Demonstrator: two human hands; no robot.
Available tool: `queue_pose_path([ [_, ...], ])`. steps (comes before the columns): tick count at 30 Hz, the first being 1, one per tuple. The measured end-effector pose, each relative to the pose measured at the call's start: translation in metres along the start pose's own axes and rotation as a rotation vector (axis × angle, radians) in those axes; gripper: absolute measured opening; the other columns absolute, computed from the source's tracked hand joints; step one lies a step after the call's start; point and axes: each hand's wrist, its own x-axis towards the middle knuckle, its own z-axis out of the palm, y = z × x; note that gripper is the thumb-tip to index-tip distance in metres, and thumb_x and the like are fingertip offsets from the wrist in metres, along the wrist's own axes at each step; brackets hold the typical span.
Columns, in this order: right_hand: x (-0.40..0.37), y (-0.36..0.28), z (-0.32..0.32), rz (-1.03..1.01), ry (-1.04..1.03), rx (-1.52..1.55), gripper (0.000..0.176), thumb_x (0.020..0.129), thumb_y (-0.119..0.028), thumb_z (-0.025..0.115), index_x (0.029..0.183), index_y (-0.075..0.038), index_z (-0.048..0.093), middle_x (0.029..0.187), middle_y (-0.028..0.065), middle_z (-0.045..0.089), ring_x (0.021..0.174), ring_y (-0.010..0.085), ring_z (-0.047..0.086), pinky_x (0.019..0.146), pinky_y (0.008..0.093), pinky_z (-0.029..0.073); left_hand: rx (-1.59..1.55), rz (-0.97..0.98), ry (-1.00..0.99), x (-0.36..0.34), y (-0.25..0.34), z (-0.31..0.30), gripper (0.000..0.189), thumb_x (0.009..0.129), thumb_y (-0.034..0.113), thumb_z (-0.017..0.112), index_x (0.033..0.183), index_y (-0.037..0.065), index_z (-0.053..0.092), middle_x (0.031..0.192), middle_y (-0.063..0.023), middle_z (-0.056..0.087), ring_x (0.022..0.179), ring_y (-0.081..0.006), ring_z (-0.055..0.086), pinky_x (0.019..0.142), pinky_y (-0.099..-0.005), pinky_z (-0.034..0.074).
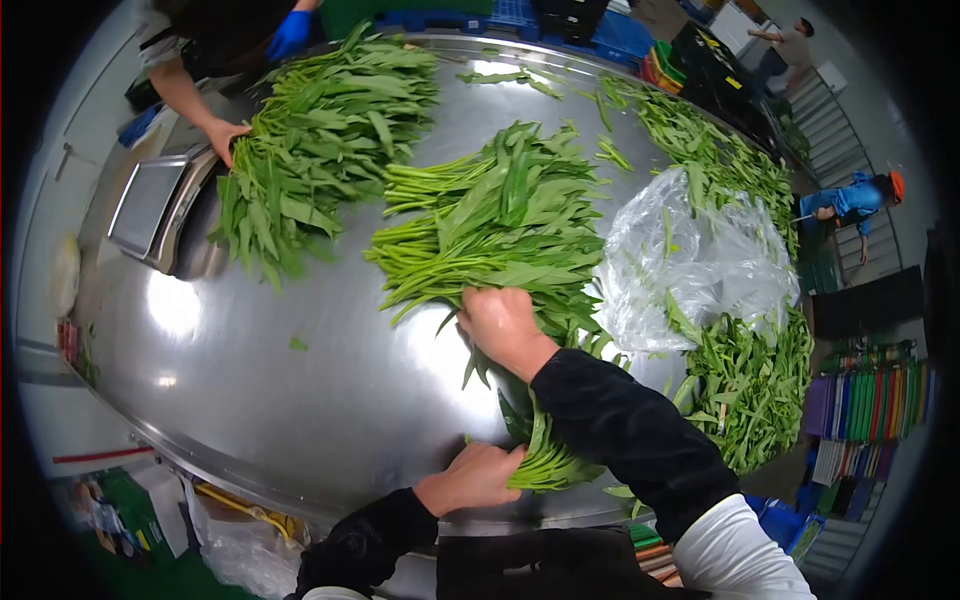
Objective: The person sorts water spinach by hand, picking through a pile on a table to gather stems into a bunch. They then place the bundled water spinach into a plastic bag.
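Note:
My left hand (pixel 478 474) is closed round the stems of a small bunch of water spinach (pixel 548 458) near the table's front edge. My right hand (pixel 503 324) is curled against the near edge of a larger pile of water spinach (pixel 500 215), fingers closed on some of it; the fingertips are partly hidden. This pile lies mid-table, its cut stems pointing left and its long leaves right.
A co-worker's bare hand (pixel 222 138) touches another water spinach pile (pixel 335 120) beside a scale (pixel 160 210); their other hand wears a blue glove (pixel 290 36). Clear plastic (pixel 690 260) lies over loose greens (pixel 755 390) on the right. The steel table (pixel 260 400) has a raised rim.

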Motion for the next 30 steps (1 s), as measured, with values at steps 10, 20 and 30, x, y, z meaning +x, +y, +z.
queue_pose_path([
  [10,0.006,-0.004,0.015,0.028,0.022,0.016,0.010,0.073,-0.011,0.055,0.076,-0.005,0.062,0.067,0.0162,0.064,0.061,0.0325,0.065,0.057,0.0414,0.051,0.072,-0.027,-0.052,0.004,0.000,0.003,0.056,0.066,0.031,0.069,0.112,0.003,0.052,0.066,-0.0190,0.062,0.064,-0.0390,0.061,0.062,-0.0463,0.050],
  [20,0.008,-0.004,0.015,0.101,-0.001,0.128,0.009,0.071,-0.008,0.059,0.071,-0.006,0.068,0.073,0.0154,0.066,0.069,0.0326,0.066,0.060,0.0416,0.052,0.110,-0.073,-0.042,0.002,0.011,-0.014,0.053,0.069,0.034,0.067,0.108,0.003,0.052,0.073,-0.0187,0.064,0.070,-0.0374,0.063,0.066,-0.0467,0.050],
  [30,0.007,0.008,0.020,0.070,-0.004,0.173,0.009,0.071,-0.011,0.058,0.071,-0.007,0.066,0.068,0.0159,0.064,0.067,0.0333,0.065,0.057,0.0434,0.051,0.129,-0.033,0.014,0.007,0.010,-0.012,0.055,0.065,0.031,0.073,0.109,0.005,0.054,0.075,-0.0163,0.065,0.071,-0.0371,0.063,0.065,-0.0447,0.051],
])
